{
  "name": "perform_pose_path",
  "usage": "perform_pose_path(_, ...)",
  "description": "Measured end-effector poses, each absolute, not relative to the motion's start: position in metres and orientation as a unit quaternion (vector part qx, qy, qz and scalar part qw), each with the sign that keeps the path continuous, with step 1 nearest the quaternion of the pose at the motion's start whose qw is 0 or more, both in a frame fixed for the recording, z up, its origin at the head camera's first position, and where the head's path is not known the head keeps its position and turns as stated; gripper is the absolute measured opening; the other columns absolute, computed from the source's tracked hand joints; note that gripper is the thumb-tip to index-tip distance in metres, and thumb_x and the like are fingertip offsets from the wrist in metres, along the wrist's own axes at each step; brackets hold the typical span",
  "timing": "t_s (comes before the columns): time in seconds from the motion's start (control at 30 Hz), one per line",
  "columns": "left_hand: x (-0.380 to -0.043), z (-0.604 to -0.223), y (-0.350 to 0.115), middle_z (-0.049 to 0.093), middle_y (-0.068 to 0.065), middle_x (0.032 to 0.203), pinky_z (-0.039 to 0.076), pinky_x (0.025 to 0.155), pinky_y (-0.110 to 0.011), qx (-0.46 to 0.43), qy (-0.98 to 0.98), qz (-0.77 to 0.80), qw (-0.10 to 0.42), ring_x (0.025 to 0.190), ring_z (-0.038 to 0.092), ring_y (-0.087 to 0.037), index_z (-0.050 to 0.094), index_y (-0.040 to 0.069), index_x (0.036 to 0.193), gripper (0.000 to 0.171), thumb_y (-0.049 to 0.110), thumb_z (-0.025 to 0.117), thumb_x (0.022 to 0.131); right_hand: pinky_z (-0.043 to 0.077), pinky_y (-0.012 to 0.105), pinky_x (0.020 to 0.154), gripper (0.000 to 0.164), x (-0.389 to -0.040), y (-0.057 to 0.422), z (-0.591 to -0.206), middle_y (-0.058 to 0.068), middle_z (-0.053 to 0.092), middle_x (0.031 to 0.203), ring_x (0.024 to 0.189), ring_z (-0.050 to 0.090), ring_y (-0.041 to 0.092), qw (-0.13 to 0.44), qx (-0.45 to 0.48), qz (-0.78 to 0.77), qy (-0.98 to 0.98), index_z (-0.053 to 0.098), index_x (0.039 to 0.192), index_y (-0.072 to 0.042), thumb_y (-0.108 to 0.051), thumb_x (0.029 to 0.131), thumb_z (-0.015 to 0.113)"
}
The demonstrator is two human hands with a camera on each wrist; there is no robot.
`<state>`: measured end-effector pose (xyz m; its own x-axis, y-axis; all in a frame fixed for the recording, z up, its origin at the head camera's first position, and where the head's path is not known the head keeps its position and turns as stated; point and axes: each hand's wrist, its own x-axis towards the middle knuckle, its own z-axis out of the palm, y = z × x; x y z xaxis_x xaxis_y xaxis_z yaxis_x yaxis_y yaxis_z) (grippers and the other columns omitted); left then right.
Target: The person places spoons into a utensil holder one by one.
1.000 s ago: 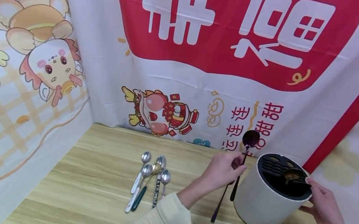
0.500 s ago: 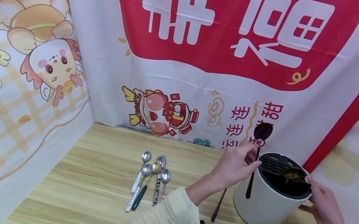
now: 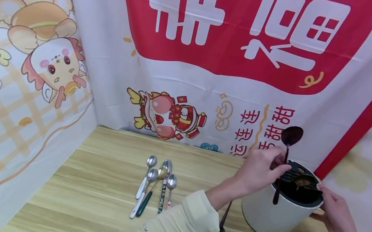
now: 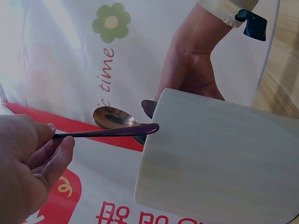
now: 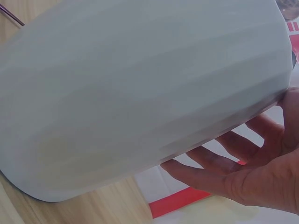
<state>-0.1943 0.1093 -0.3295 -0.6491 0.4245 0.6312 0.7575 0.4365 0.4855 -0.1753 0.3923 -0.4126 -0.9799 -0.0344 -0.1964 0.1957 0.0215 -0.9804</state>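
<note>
We judge the work to be at an early stage. One spoon point(image 3: 303, 181) sits with its bowl at the mouth of the pale holder point(image 3: 276, 219), which stands near the table's back right corner. We have the dark spoon point(image 3: 291, 136) bowl-up at the holder's rim, its handle not yet inside; whether it touches the rim we cannot tell. Left over on the table point(image 3: 210, 166) are five spoons point(image 3: 162, 173), between its left edge and the middle, and a dark handle point(image 3: 226, 213) just beside the holder, partly hidden by our arm.

Our left hand point(image 3: 258, 170) pinches the dark spoon between thumb and fingers; our right hand point(image 3: 335, 210) grips the holder's right side, fingers spread along the wall.

The cloth point(image 3: 185, 78) along the table's back edge limits reach behind the holder. Toward the left edge there is more room, with bare wood between holder and spoons.
</note>
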Motion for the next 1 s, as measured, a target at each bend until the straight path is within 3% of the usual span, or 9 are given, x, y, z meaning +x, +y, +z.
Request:
perform_pose_path(0.4,-0.195,-0.32,0.127,0.068,0.009,0.084,0.036,0.065,0.001,-0.368,-0.82,-0.37,0.233,0.071,0.05,0.005,0.066,0.015,0.095,0.011,0.026,0.066,0.096,0.061,0.036,0.061,0.038,-0.174,0.392,-0.414,-0.022,0.07,0.086,0.078,0.067,-0.001,0.079,0.05,-0.703,0.705,0.071,0.086,-0.045,-0.034,0.107,0.042)
perform_pose_path(0.77,-0.19,-0.313,0.14,0.074,0.008,0.094,0.038,0.071,0.003,-0.377,-0.821,-0.368,0.221,0.079,0.059,0.006,0.07,0.016,0.101,0.012,0.027,0.066,0.097,0.06,0.035,0.061,0.039,-0.171,0.393,-0.416,-0.022,0.071,0.086,0.079,0.068,-0.002,0.073,0.049,-0.706,0.703,0.072,0.086,-0.043,-0.033,0.107,0.042)
perform_pose_path(1.0,-0.189,-0.309,0.148,0.075,0.008,0.093,0.039,0.069,0.003,-0.378,-0.82,-0.371,0.217,0.075,0.06,0.009,0.07,0.016,0.101,0.012,0.027,0.065,0.097,0.06,0.036,0.061,0.038,-0.174,0.394,-0.415,-0.023,0.07,0.085,0.078,0.067,-0.001,0.076,0.057,-0.701,0.707,0.072,0.085,-0.044,-0.035,0.107,0.042)
